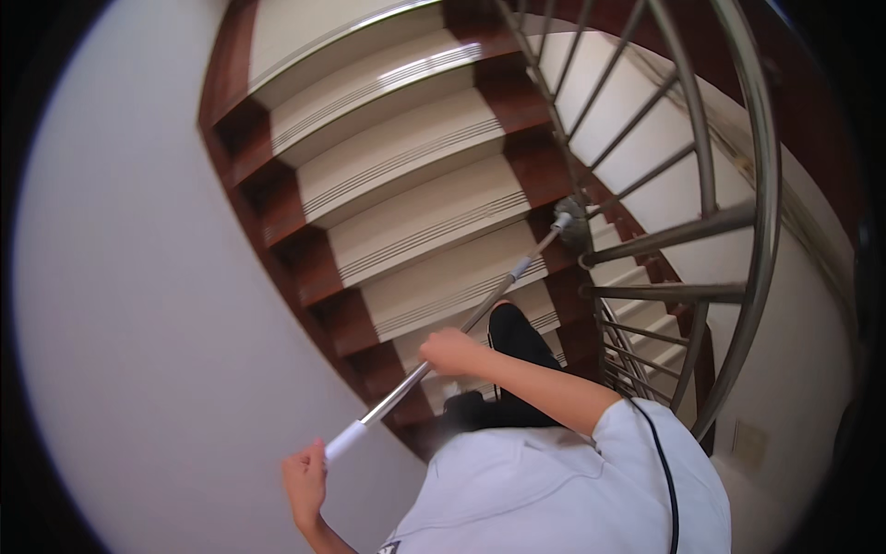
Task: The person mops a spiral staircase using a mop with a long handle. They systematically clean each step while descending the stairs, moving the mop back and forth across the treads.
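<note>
A mop with a metal pole (396, 396) slants across the view from lower left to upper right. My left hand (304, 481) is closed around the white grip (345, 442) at its top end. Farther down the pole, my right hand (453, 351) holds the metal shaft. The grey mop head (573, 228) rests at the right end of a stair step, on the dark red border beside the railing's foot. A pale connector joins pole and head. The underside of the mop head is hidden.
Cream stairs (415, 187) with grooved edges and dark red borders rise ahead. A metal railing (760, 173) curves along the right, with a lower flight (623, 273) showing through its bars. The white wall (145, 277) stands close on the left. My bent black-clad leg (519, 339) is near the pole.
</note>
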A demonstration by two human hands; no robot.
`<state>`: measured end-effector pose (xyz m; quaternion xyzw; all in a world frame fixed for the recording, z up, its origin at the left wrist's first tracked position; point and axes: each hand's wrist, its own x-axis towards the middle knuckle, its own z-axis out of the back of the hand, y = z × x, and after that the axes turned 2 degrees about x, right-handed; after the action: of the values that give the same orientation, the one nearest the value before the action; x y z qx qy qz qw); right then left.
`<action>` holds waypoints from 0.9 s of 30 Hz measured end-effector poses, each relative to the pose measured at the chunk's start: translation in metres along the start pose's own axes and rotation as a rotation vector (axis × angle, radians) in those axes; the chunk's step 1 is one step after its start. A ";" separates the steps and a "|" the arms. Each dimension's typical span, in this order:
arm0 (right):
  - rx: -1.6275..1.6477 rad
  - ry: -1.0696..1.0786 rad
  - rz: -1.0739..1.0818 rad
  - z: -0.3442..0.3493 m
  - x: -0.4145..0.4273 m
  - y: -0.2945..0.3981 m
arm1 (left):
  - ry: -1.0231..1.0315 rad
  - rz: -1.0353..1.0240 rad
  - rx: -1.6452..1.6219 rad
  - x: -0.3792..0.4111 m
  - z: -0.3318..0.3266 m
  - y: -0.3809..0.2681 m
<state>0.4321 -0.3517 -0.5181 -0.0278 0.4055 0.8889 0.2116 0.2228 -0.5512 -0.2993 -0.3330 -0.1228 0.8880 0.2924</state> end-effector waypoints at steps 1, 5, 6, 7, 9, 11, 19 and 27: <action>-0.010 -0.072 -0.032 -0.013 -0.003 -0.012 | 0.105 -0.107 -0.037 0.015 -0.013 0.008; -0.107 -0.160 -0.128 -0.066 0.000 -0.015 | 0.408 -0.241 -0.316 0.052 -0.040 0.074; -0.119 -0.184 -0.100 -0.079 0.005 0.004 | 0.356 -0.273 -0.287 0.052 -0.031 0.096; -0.114 -0.112 -0.104 -0.096 0.015 0.031 | 0.298 -0.297 -0.248 0.046 -0.016 0.120; -0.131 0.026 -0.092 -0.129 0.045 0.083 | 0.216 -0.288 -0.324 0.030 0.018 0.172; -0.053 0.000 0.059 -0.152 0.074 0.145 | 0.134 -0.241 -0.551 0.014 0.057 0.218; 0.058 0.243 0.512 -0.227 0.156 0.376 | -0.107 -0.772 -1.038 -0.136 0.159 0.348; 0.228 0.123 0.582 -0.257 0.193 0.312 | -0.335 -0.592 -0.854 -0.107 0.093 0.271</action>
<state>0.1007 -0.6527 -0.5118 0.0594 0.5057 0.8574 -0.0748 0.1075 -0.8342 -0.2857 -0.2271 -0.6060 0.6799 0.3449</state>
